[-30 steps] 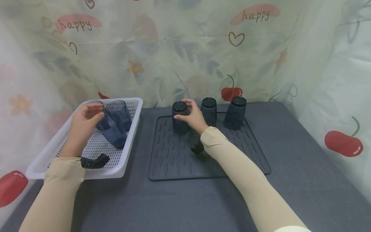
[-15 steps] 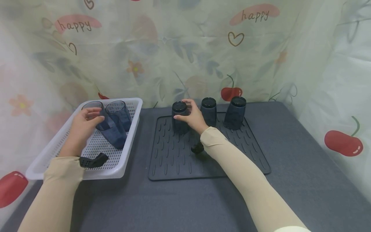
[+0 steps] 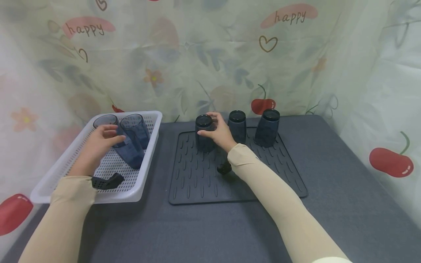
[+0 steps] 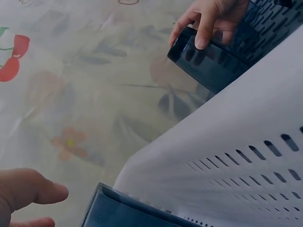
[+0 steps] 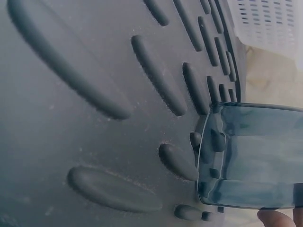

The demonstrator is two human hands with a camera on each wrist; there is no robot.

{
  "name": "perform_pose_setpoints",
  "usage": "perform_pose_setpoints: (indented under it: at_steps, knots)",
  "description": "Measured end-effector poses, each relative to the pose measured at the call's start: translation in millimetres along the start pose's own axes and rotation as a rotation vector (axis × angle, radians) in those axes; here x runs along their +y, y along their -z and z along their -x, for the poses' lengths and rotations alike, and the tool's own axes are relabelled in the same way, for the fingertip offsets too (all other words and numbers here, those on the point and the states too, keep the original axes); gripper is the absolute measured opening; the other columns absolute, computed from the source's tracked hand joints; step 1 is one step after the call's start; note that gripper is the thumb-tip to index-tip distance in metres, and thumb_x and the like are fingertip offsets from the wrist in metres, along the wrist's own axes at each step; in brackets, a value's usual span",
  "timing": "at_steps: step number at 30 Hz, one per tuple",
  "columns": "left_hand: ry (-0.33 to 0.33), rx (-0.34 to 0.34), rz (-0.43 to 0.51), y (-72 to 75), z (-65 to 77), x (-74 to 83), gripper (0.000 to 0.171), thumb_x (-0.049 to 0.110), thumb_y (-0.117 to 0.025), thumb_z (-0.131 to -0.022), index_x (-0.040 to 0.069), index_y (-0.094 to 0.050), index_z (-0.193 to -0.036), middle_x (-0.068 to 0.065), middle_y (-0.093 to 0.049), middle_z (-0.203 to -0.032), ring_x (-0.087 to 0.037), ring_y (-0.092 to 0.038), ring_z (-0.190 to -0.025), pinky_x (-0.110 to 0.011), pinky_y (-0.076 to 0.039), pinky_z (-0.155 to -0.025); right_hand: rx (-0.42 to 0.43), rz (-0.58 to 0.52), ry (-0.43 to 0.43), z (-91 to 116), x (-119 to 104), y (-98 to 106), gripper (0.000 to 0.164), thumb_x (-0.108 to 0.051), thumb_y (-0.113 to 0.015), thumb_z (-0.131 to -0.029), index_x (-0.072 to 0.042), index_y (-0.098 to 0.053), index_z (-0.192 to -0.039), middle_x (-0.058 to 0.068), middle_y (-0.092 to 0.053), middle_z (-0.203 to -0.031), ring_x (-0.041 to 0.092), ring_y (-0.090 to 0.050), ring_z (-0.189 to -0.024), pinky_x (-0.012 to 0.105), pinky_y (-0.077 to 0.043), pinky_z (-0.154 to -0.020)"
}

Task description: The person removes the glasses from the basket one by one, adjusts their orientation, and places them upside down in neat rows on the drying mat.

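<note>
On the left half of the dark ribbed drying mat [image 3: 194, 182], my right hand [image 3: 222, 135] grips an upside-down blue drinking glass [image 3: 204, 144], thumb in front and fingers behind. In the right wrist view that glass [image 5: 260, 156] has its rim down at the mat's ridges. My left hand [image 3: 93, 149] hovers over the white basket [image 3: 149, 153], beside three blue glasses. One glass [image 3: 131, 155] leans toward the basket's right wall; another [image 3: 136, 129] stands behind it, and a third [image 3: 104, 119] is partly hidden by the hand. In the left wrist view, the thumb [image 4: 47, 191] is apart from the nearest glass [image 4: 128, 210].
Two more upside-down glasses, one in the middle [image 3: 237, 128] and one on the right [image 3: 267, 129], stand along the back of the mat. A black wrist-camera piece [image 3: 108, 181] overlaps the basket's front. Patterned curtain [image 3: 187, 54] encloses the back and sides of the grey table [image 3: 204, 233].
My left hand has shifted slightly right and down over the basket, uncovering more of the back-left glass's rim. My right hand keeps its grip on the upside-down glass, unmoved.
</note>
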State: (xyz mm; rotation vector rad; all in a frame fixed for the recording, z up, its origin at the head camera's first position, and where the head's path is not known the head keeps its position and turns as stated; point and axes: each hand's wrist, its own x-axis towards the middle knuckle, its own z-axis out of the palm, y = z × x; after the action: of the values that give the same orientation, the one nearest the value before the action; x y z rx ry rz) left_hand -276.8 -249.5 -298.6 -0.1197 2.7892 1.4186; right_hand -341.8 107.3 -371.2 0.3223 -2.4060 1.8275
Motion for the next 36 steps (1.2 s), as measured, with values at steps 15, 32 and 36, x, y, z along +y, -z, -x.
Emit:
perform_pose_setpoints:
  at_steps: [15,32,36]
  knots:
    - [0.024,-0.13,-0.089,-1.7,-4.7,-3.8,0.104,0.05,-0.065,-0.088,0.0,-0.002,-0.154,-0.026,-0.005,-0.159,-0.046,-0.012,-0.145,-0.063,-0.02,-0.112,0.002,0.0,0.0,0.6,-0.1,0.3,0.073,-0.018,-0.081,-0.08,-0.022,-0.04,-0.14,0.008,-0.045,-0.142,0.027,-0.042,-0.136,0.047,-0.044,-0.104]
    - [0.034,-0.171,-0.108,-9.4,-14.2,-6.2,0.102,0.027,-0.072,-0.086,-0.003,0.001,-0.152,-0.038,-0.009,-0.152,-0.051,-0.027,-0.137,-0.061,-0.036,-0.105,-0.005,-0.005,0.007,0.1,-0.2,0.8,0.073,-0.018,-0.08,-0.08,-0.021,-0.04,-0.14,0.007,-0.046,-0.141,0.025,-0.041,-0.137,0.045,-0.041,-0.107]
    - [0.038,-0.176,-0.108,-9.8,-13.7,-6.4,0.103,0.024,-0.072,-0.086,-0.002,0.002,-0.152,-0.038,-0.009,-0.152,-0.052,-0.028,-0.136,-0.061,-0.038,-0.103,-0.005,-0.007,0.01,-0.5,0.5,0.2,0.073,-0.018,-0.081,-0.08,-0.022,-0.04,-0.14,0.006,-0.047,-0.141,0.024,-0.041,-0.138,0.044,-0.041,-0.107]
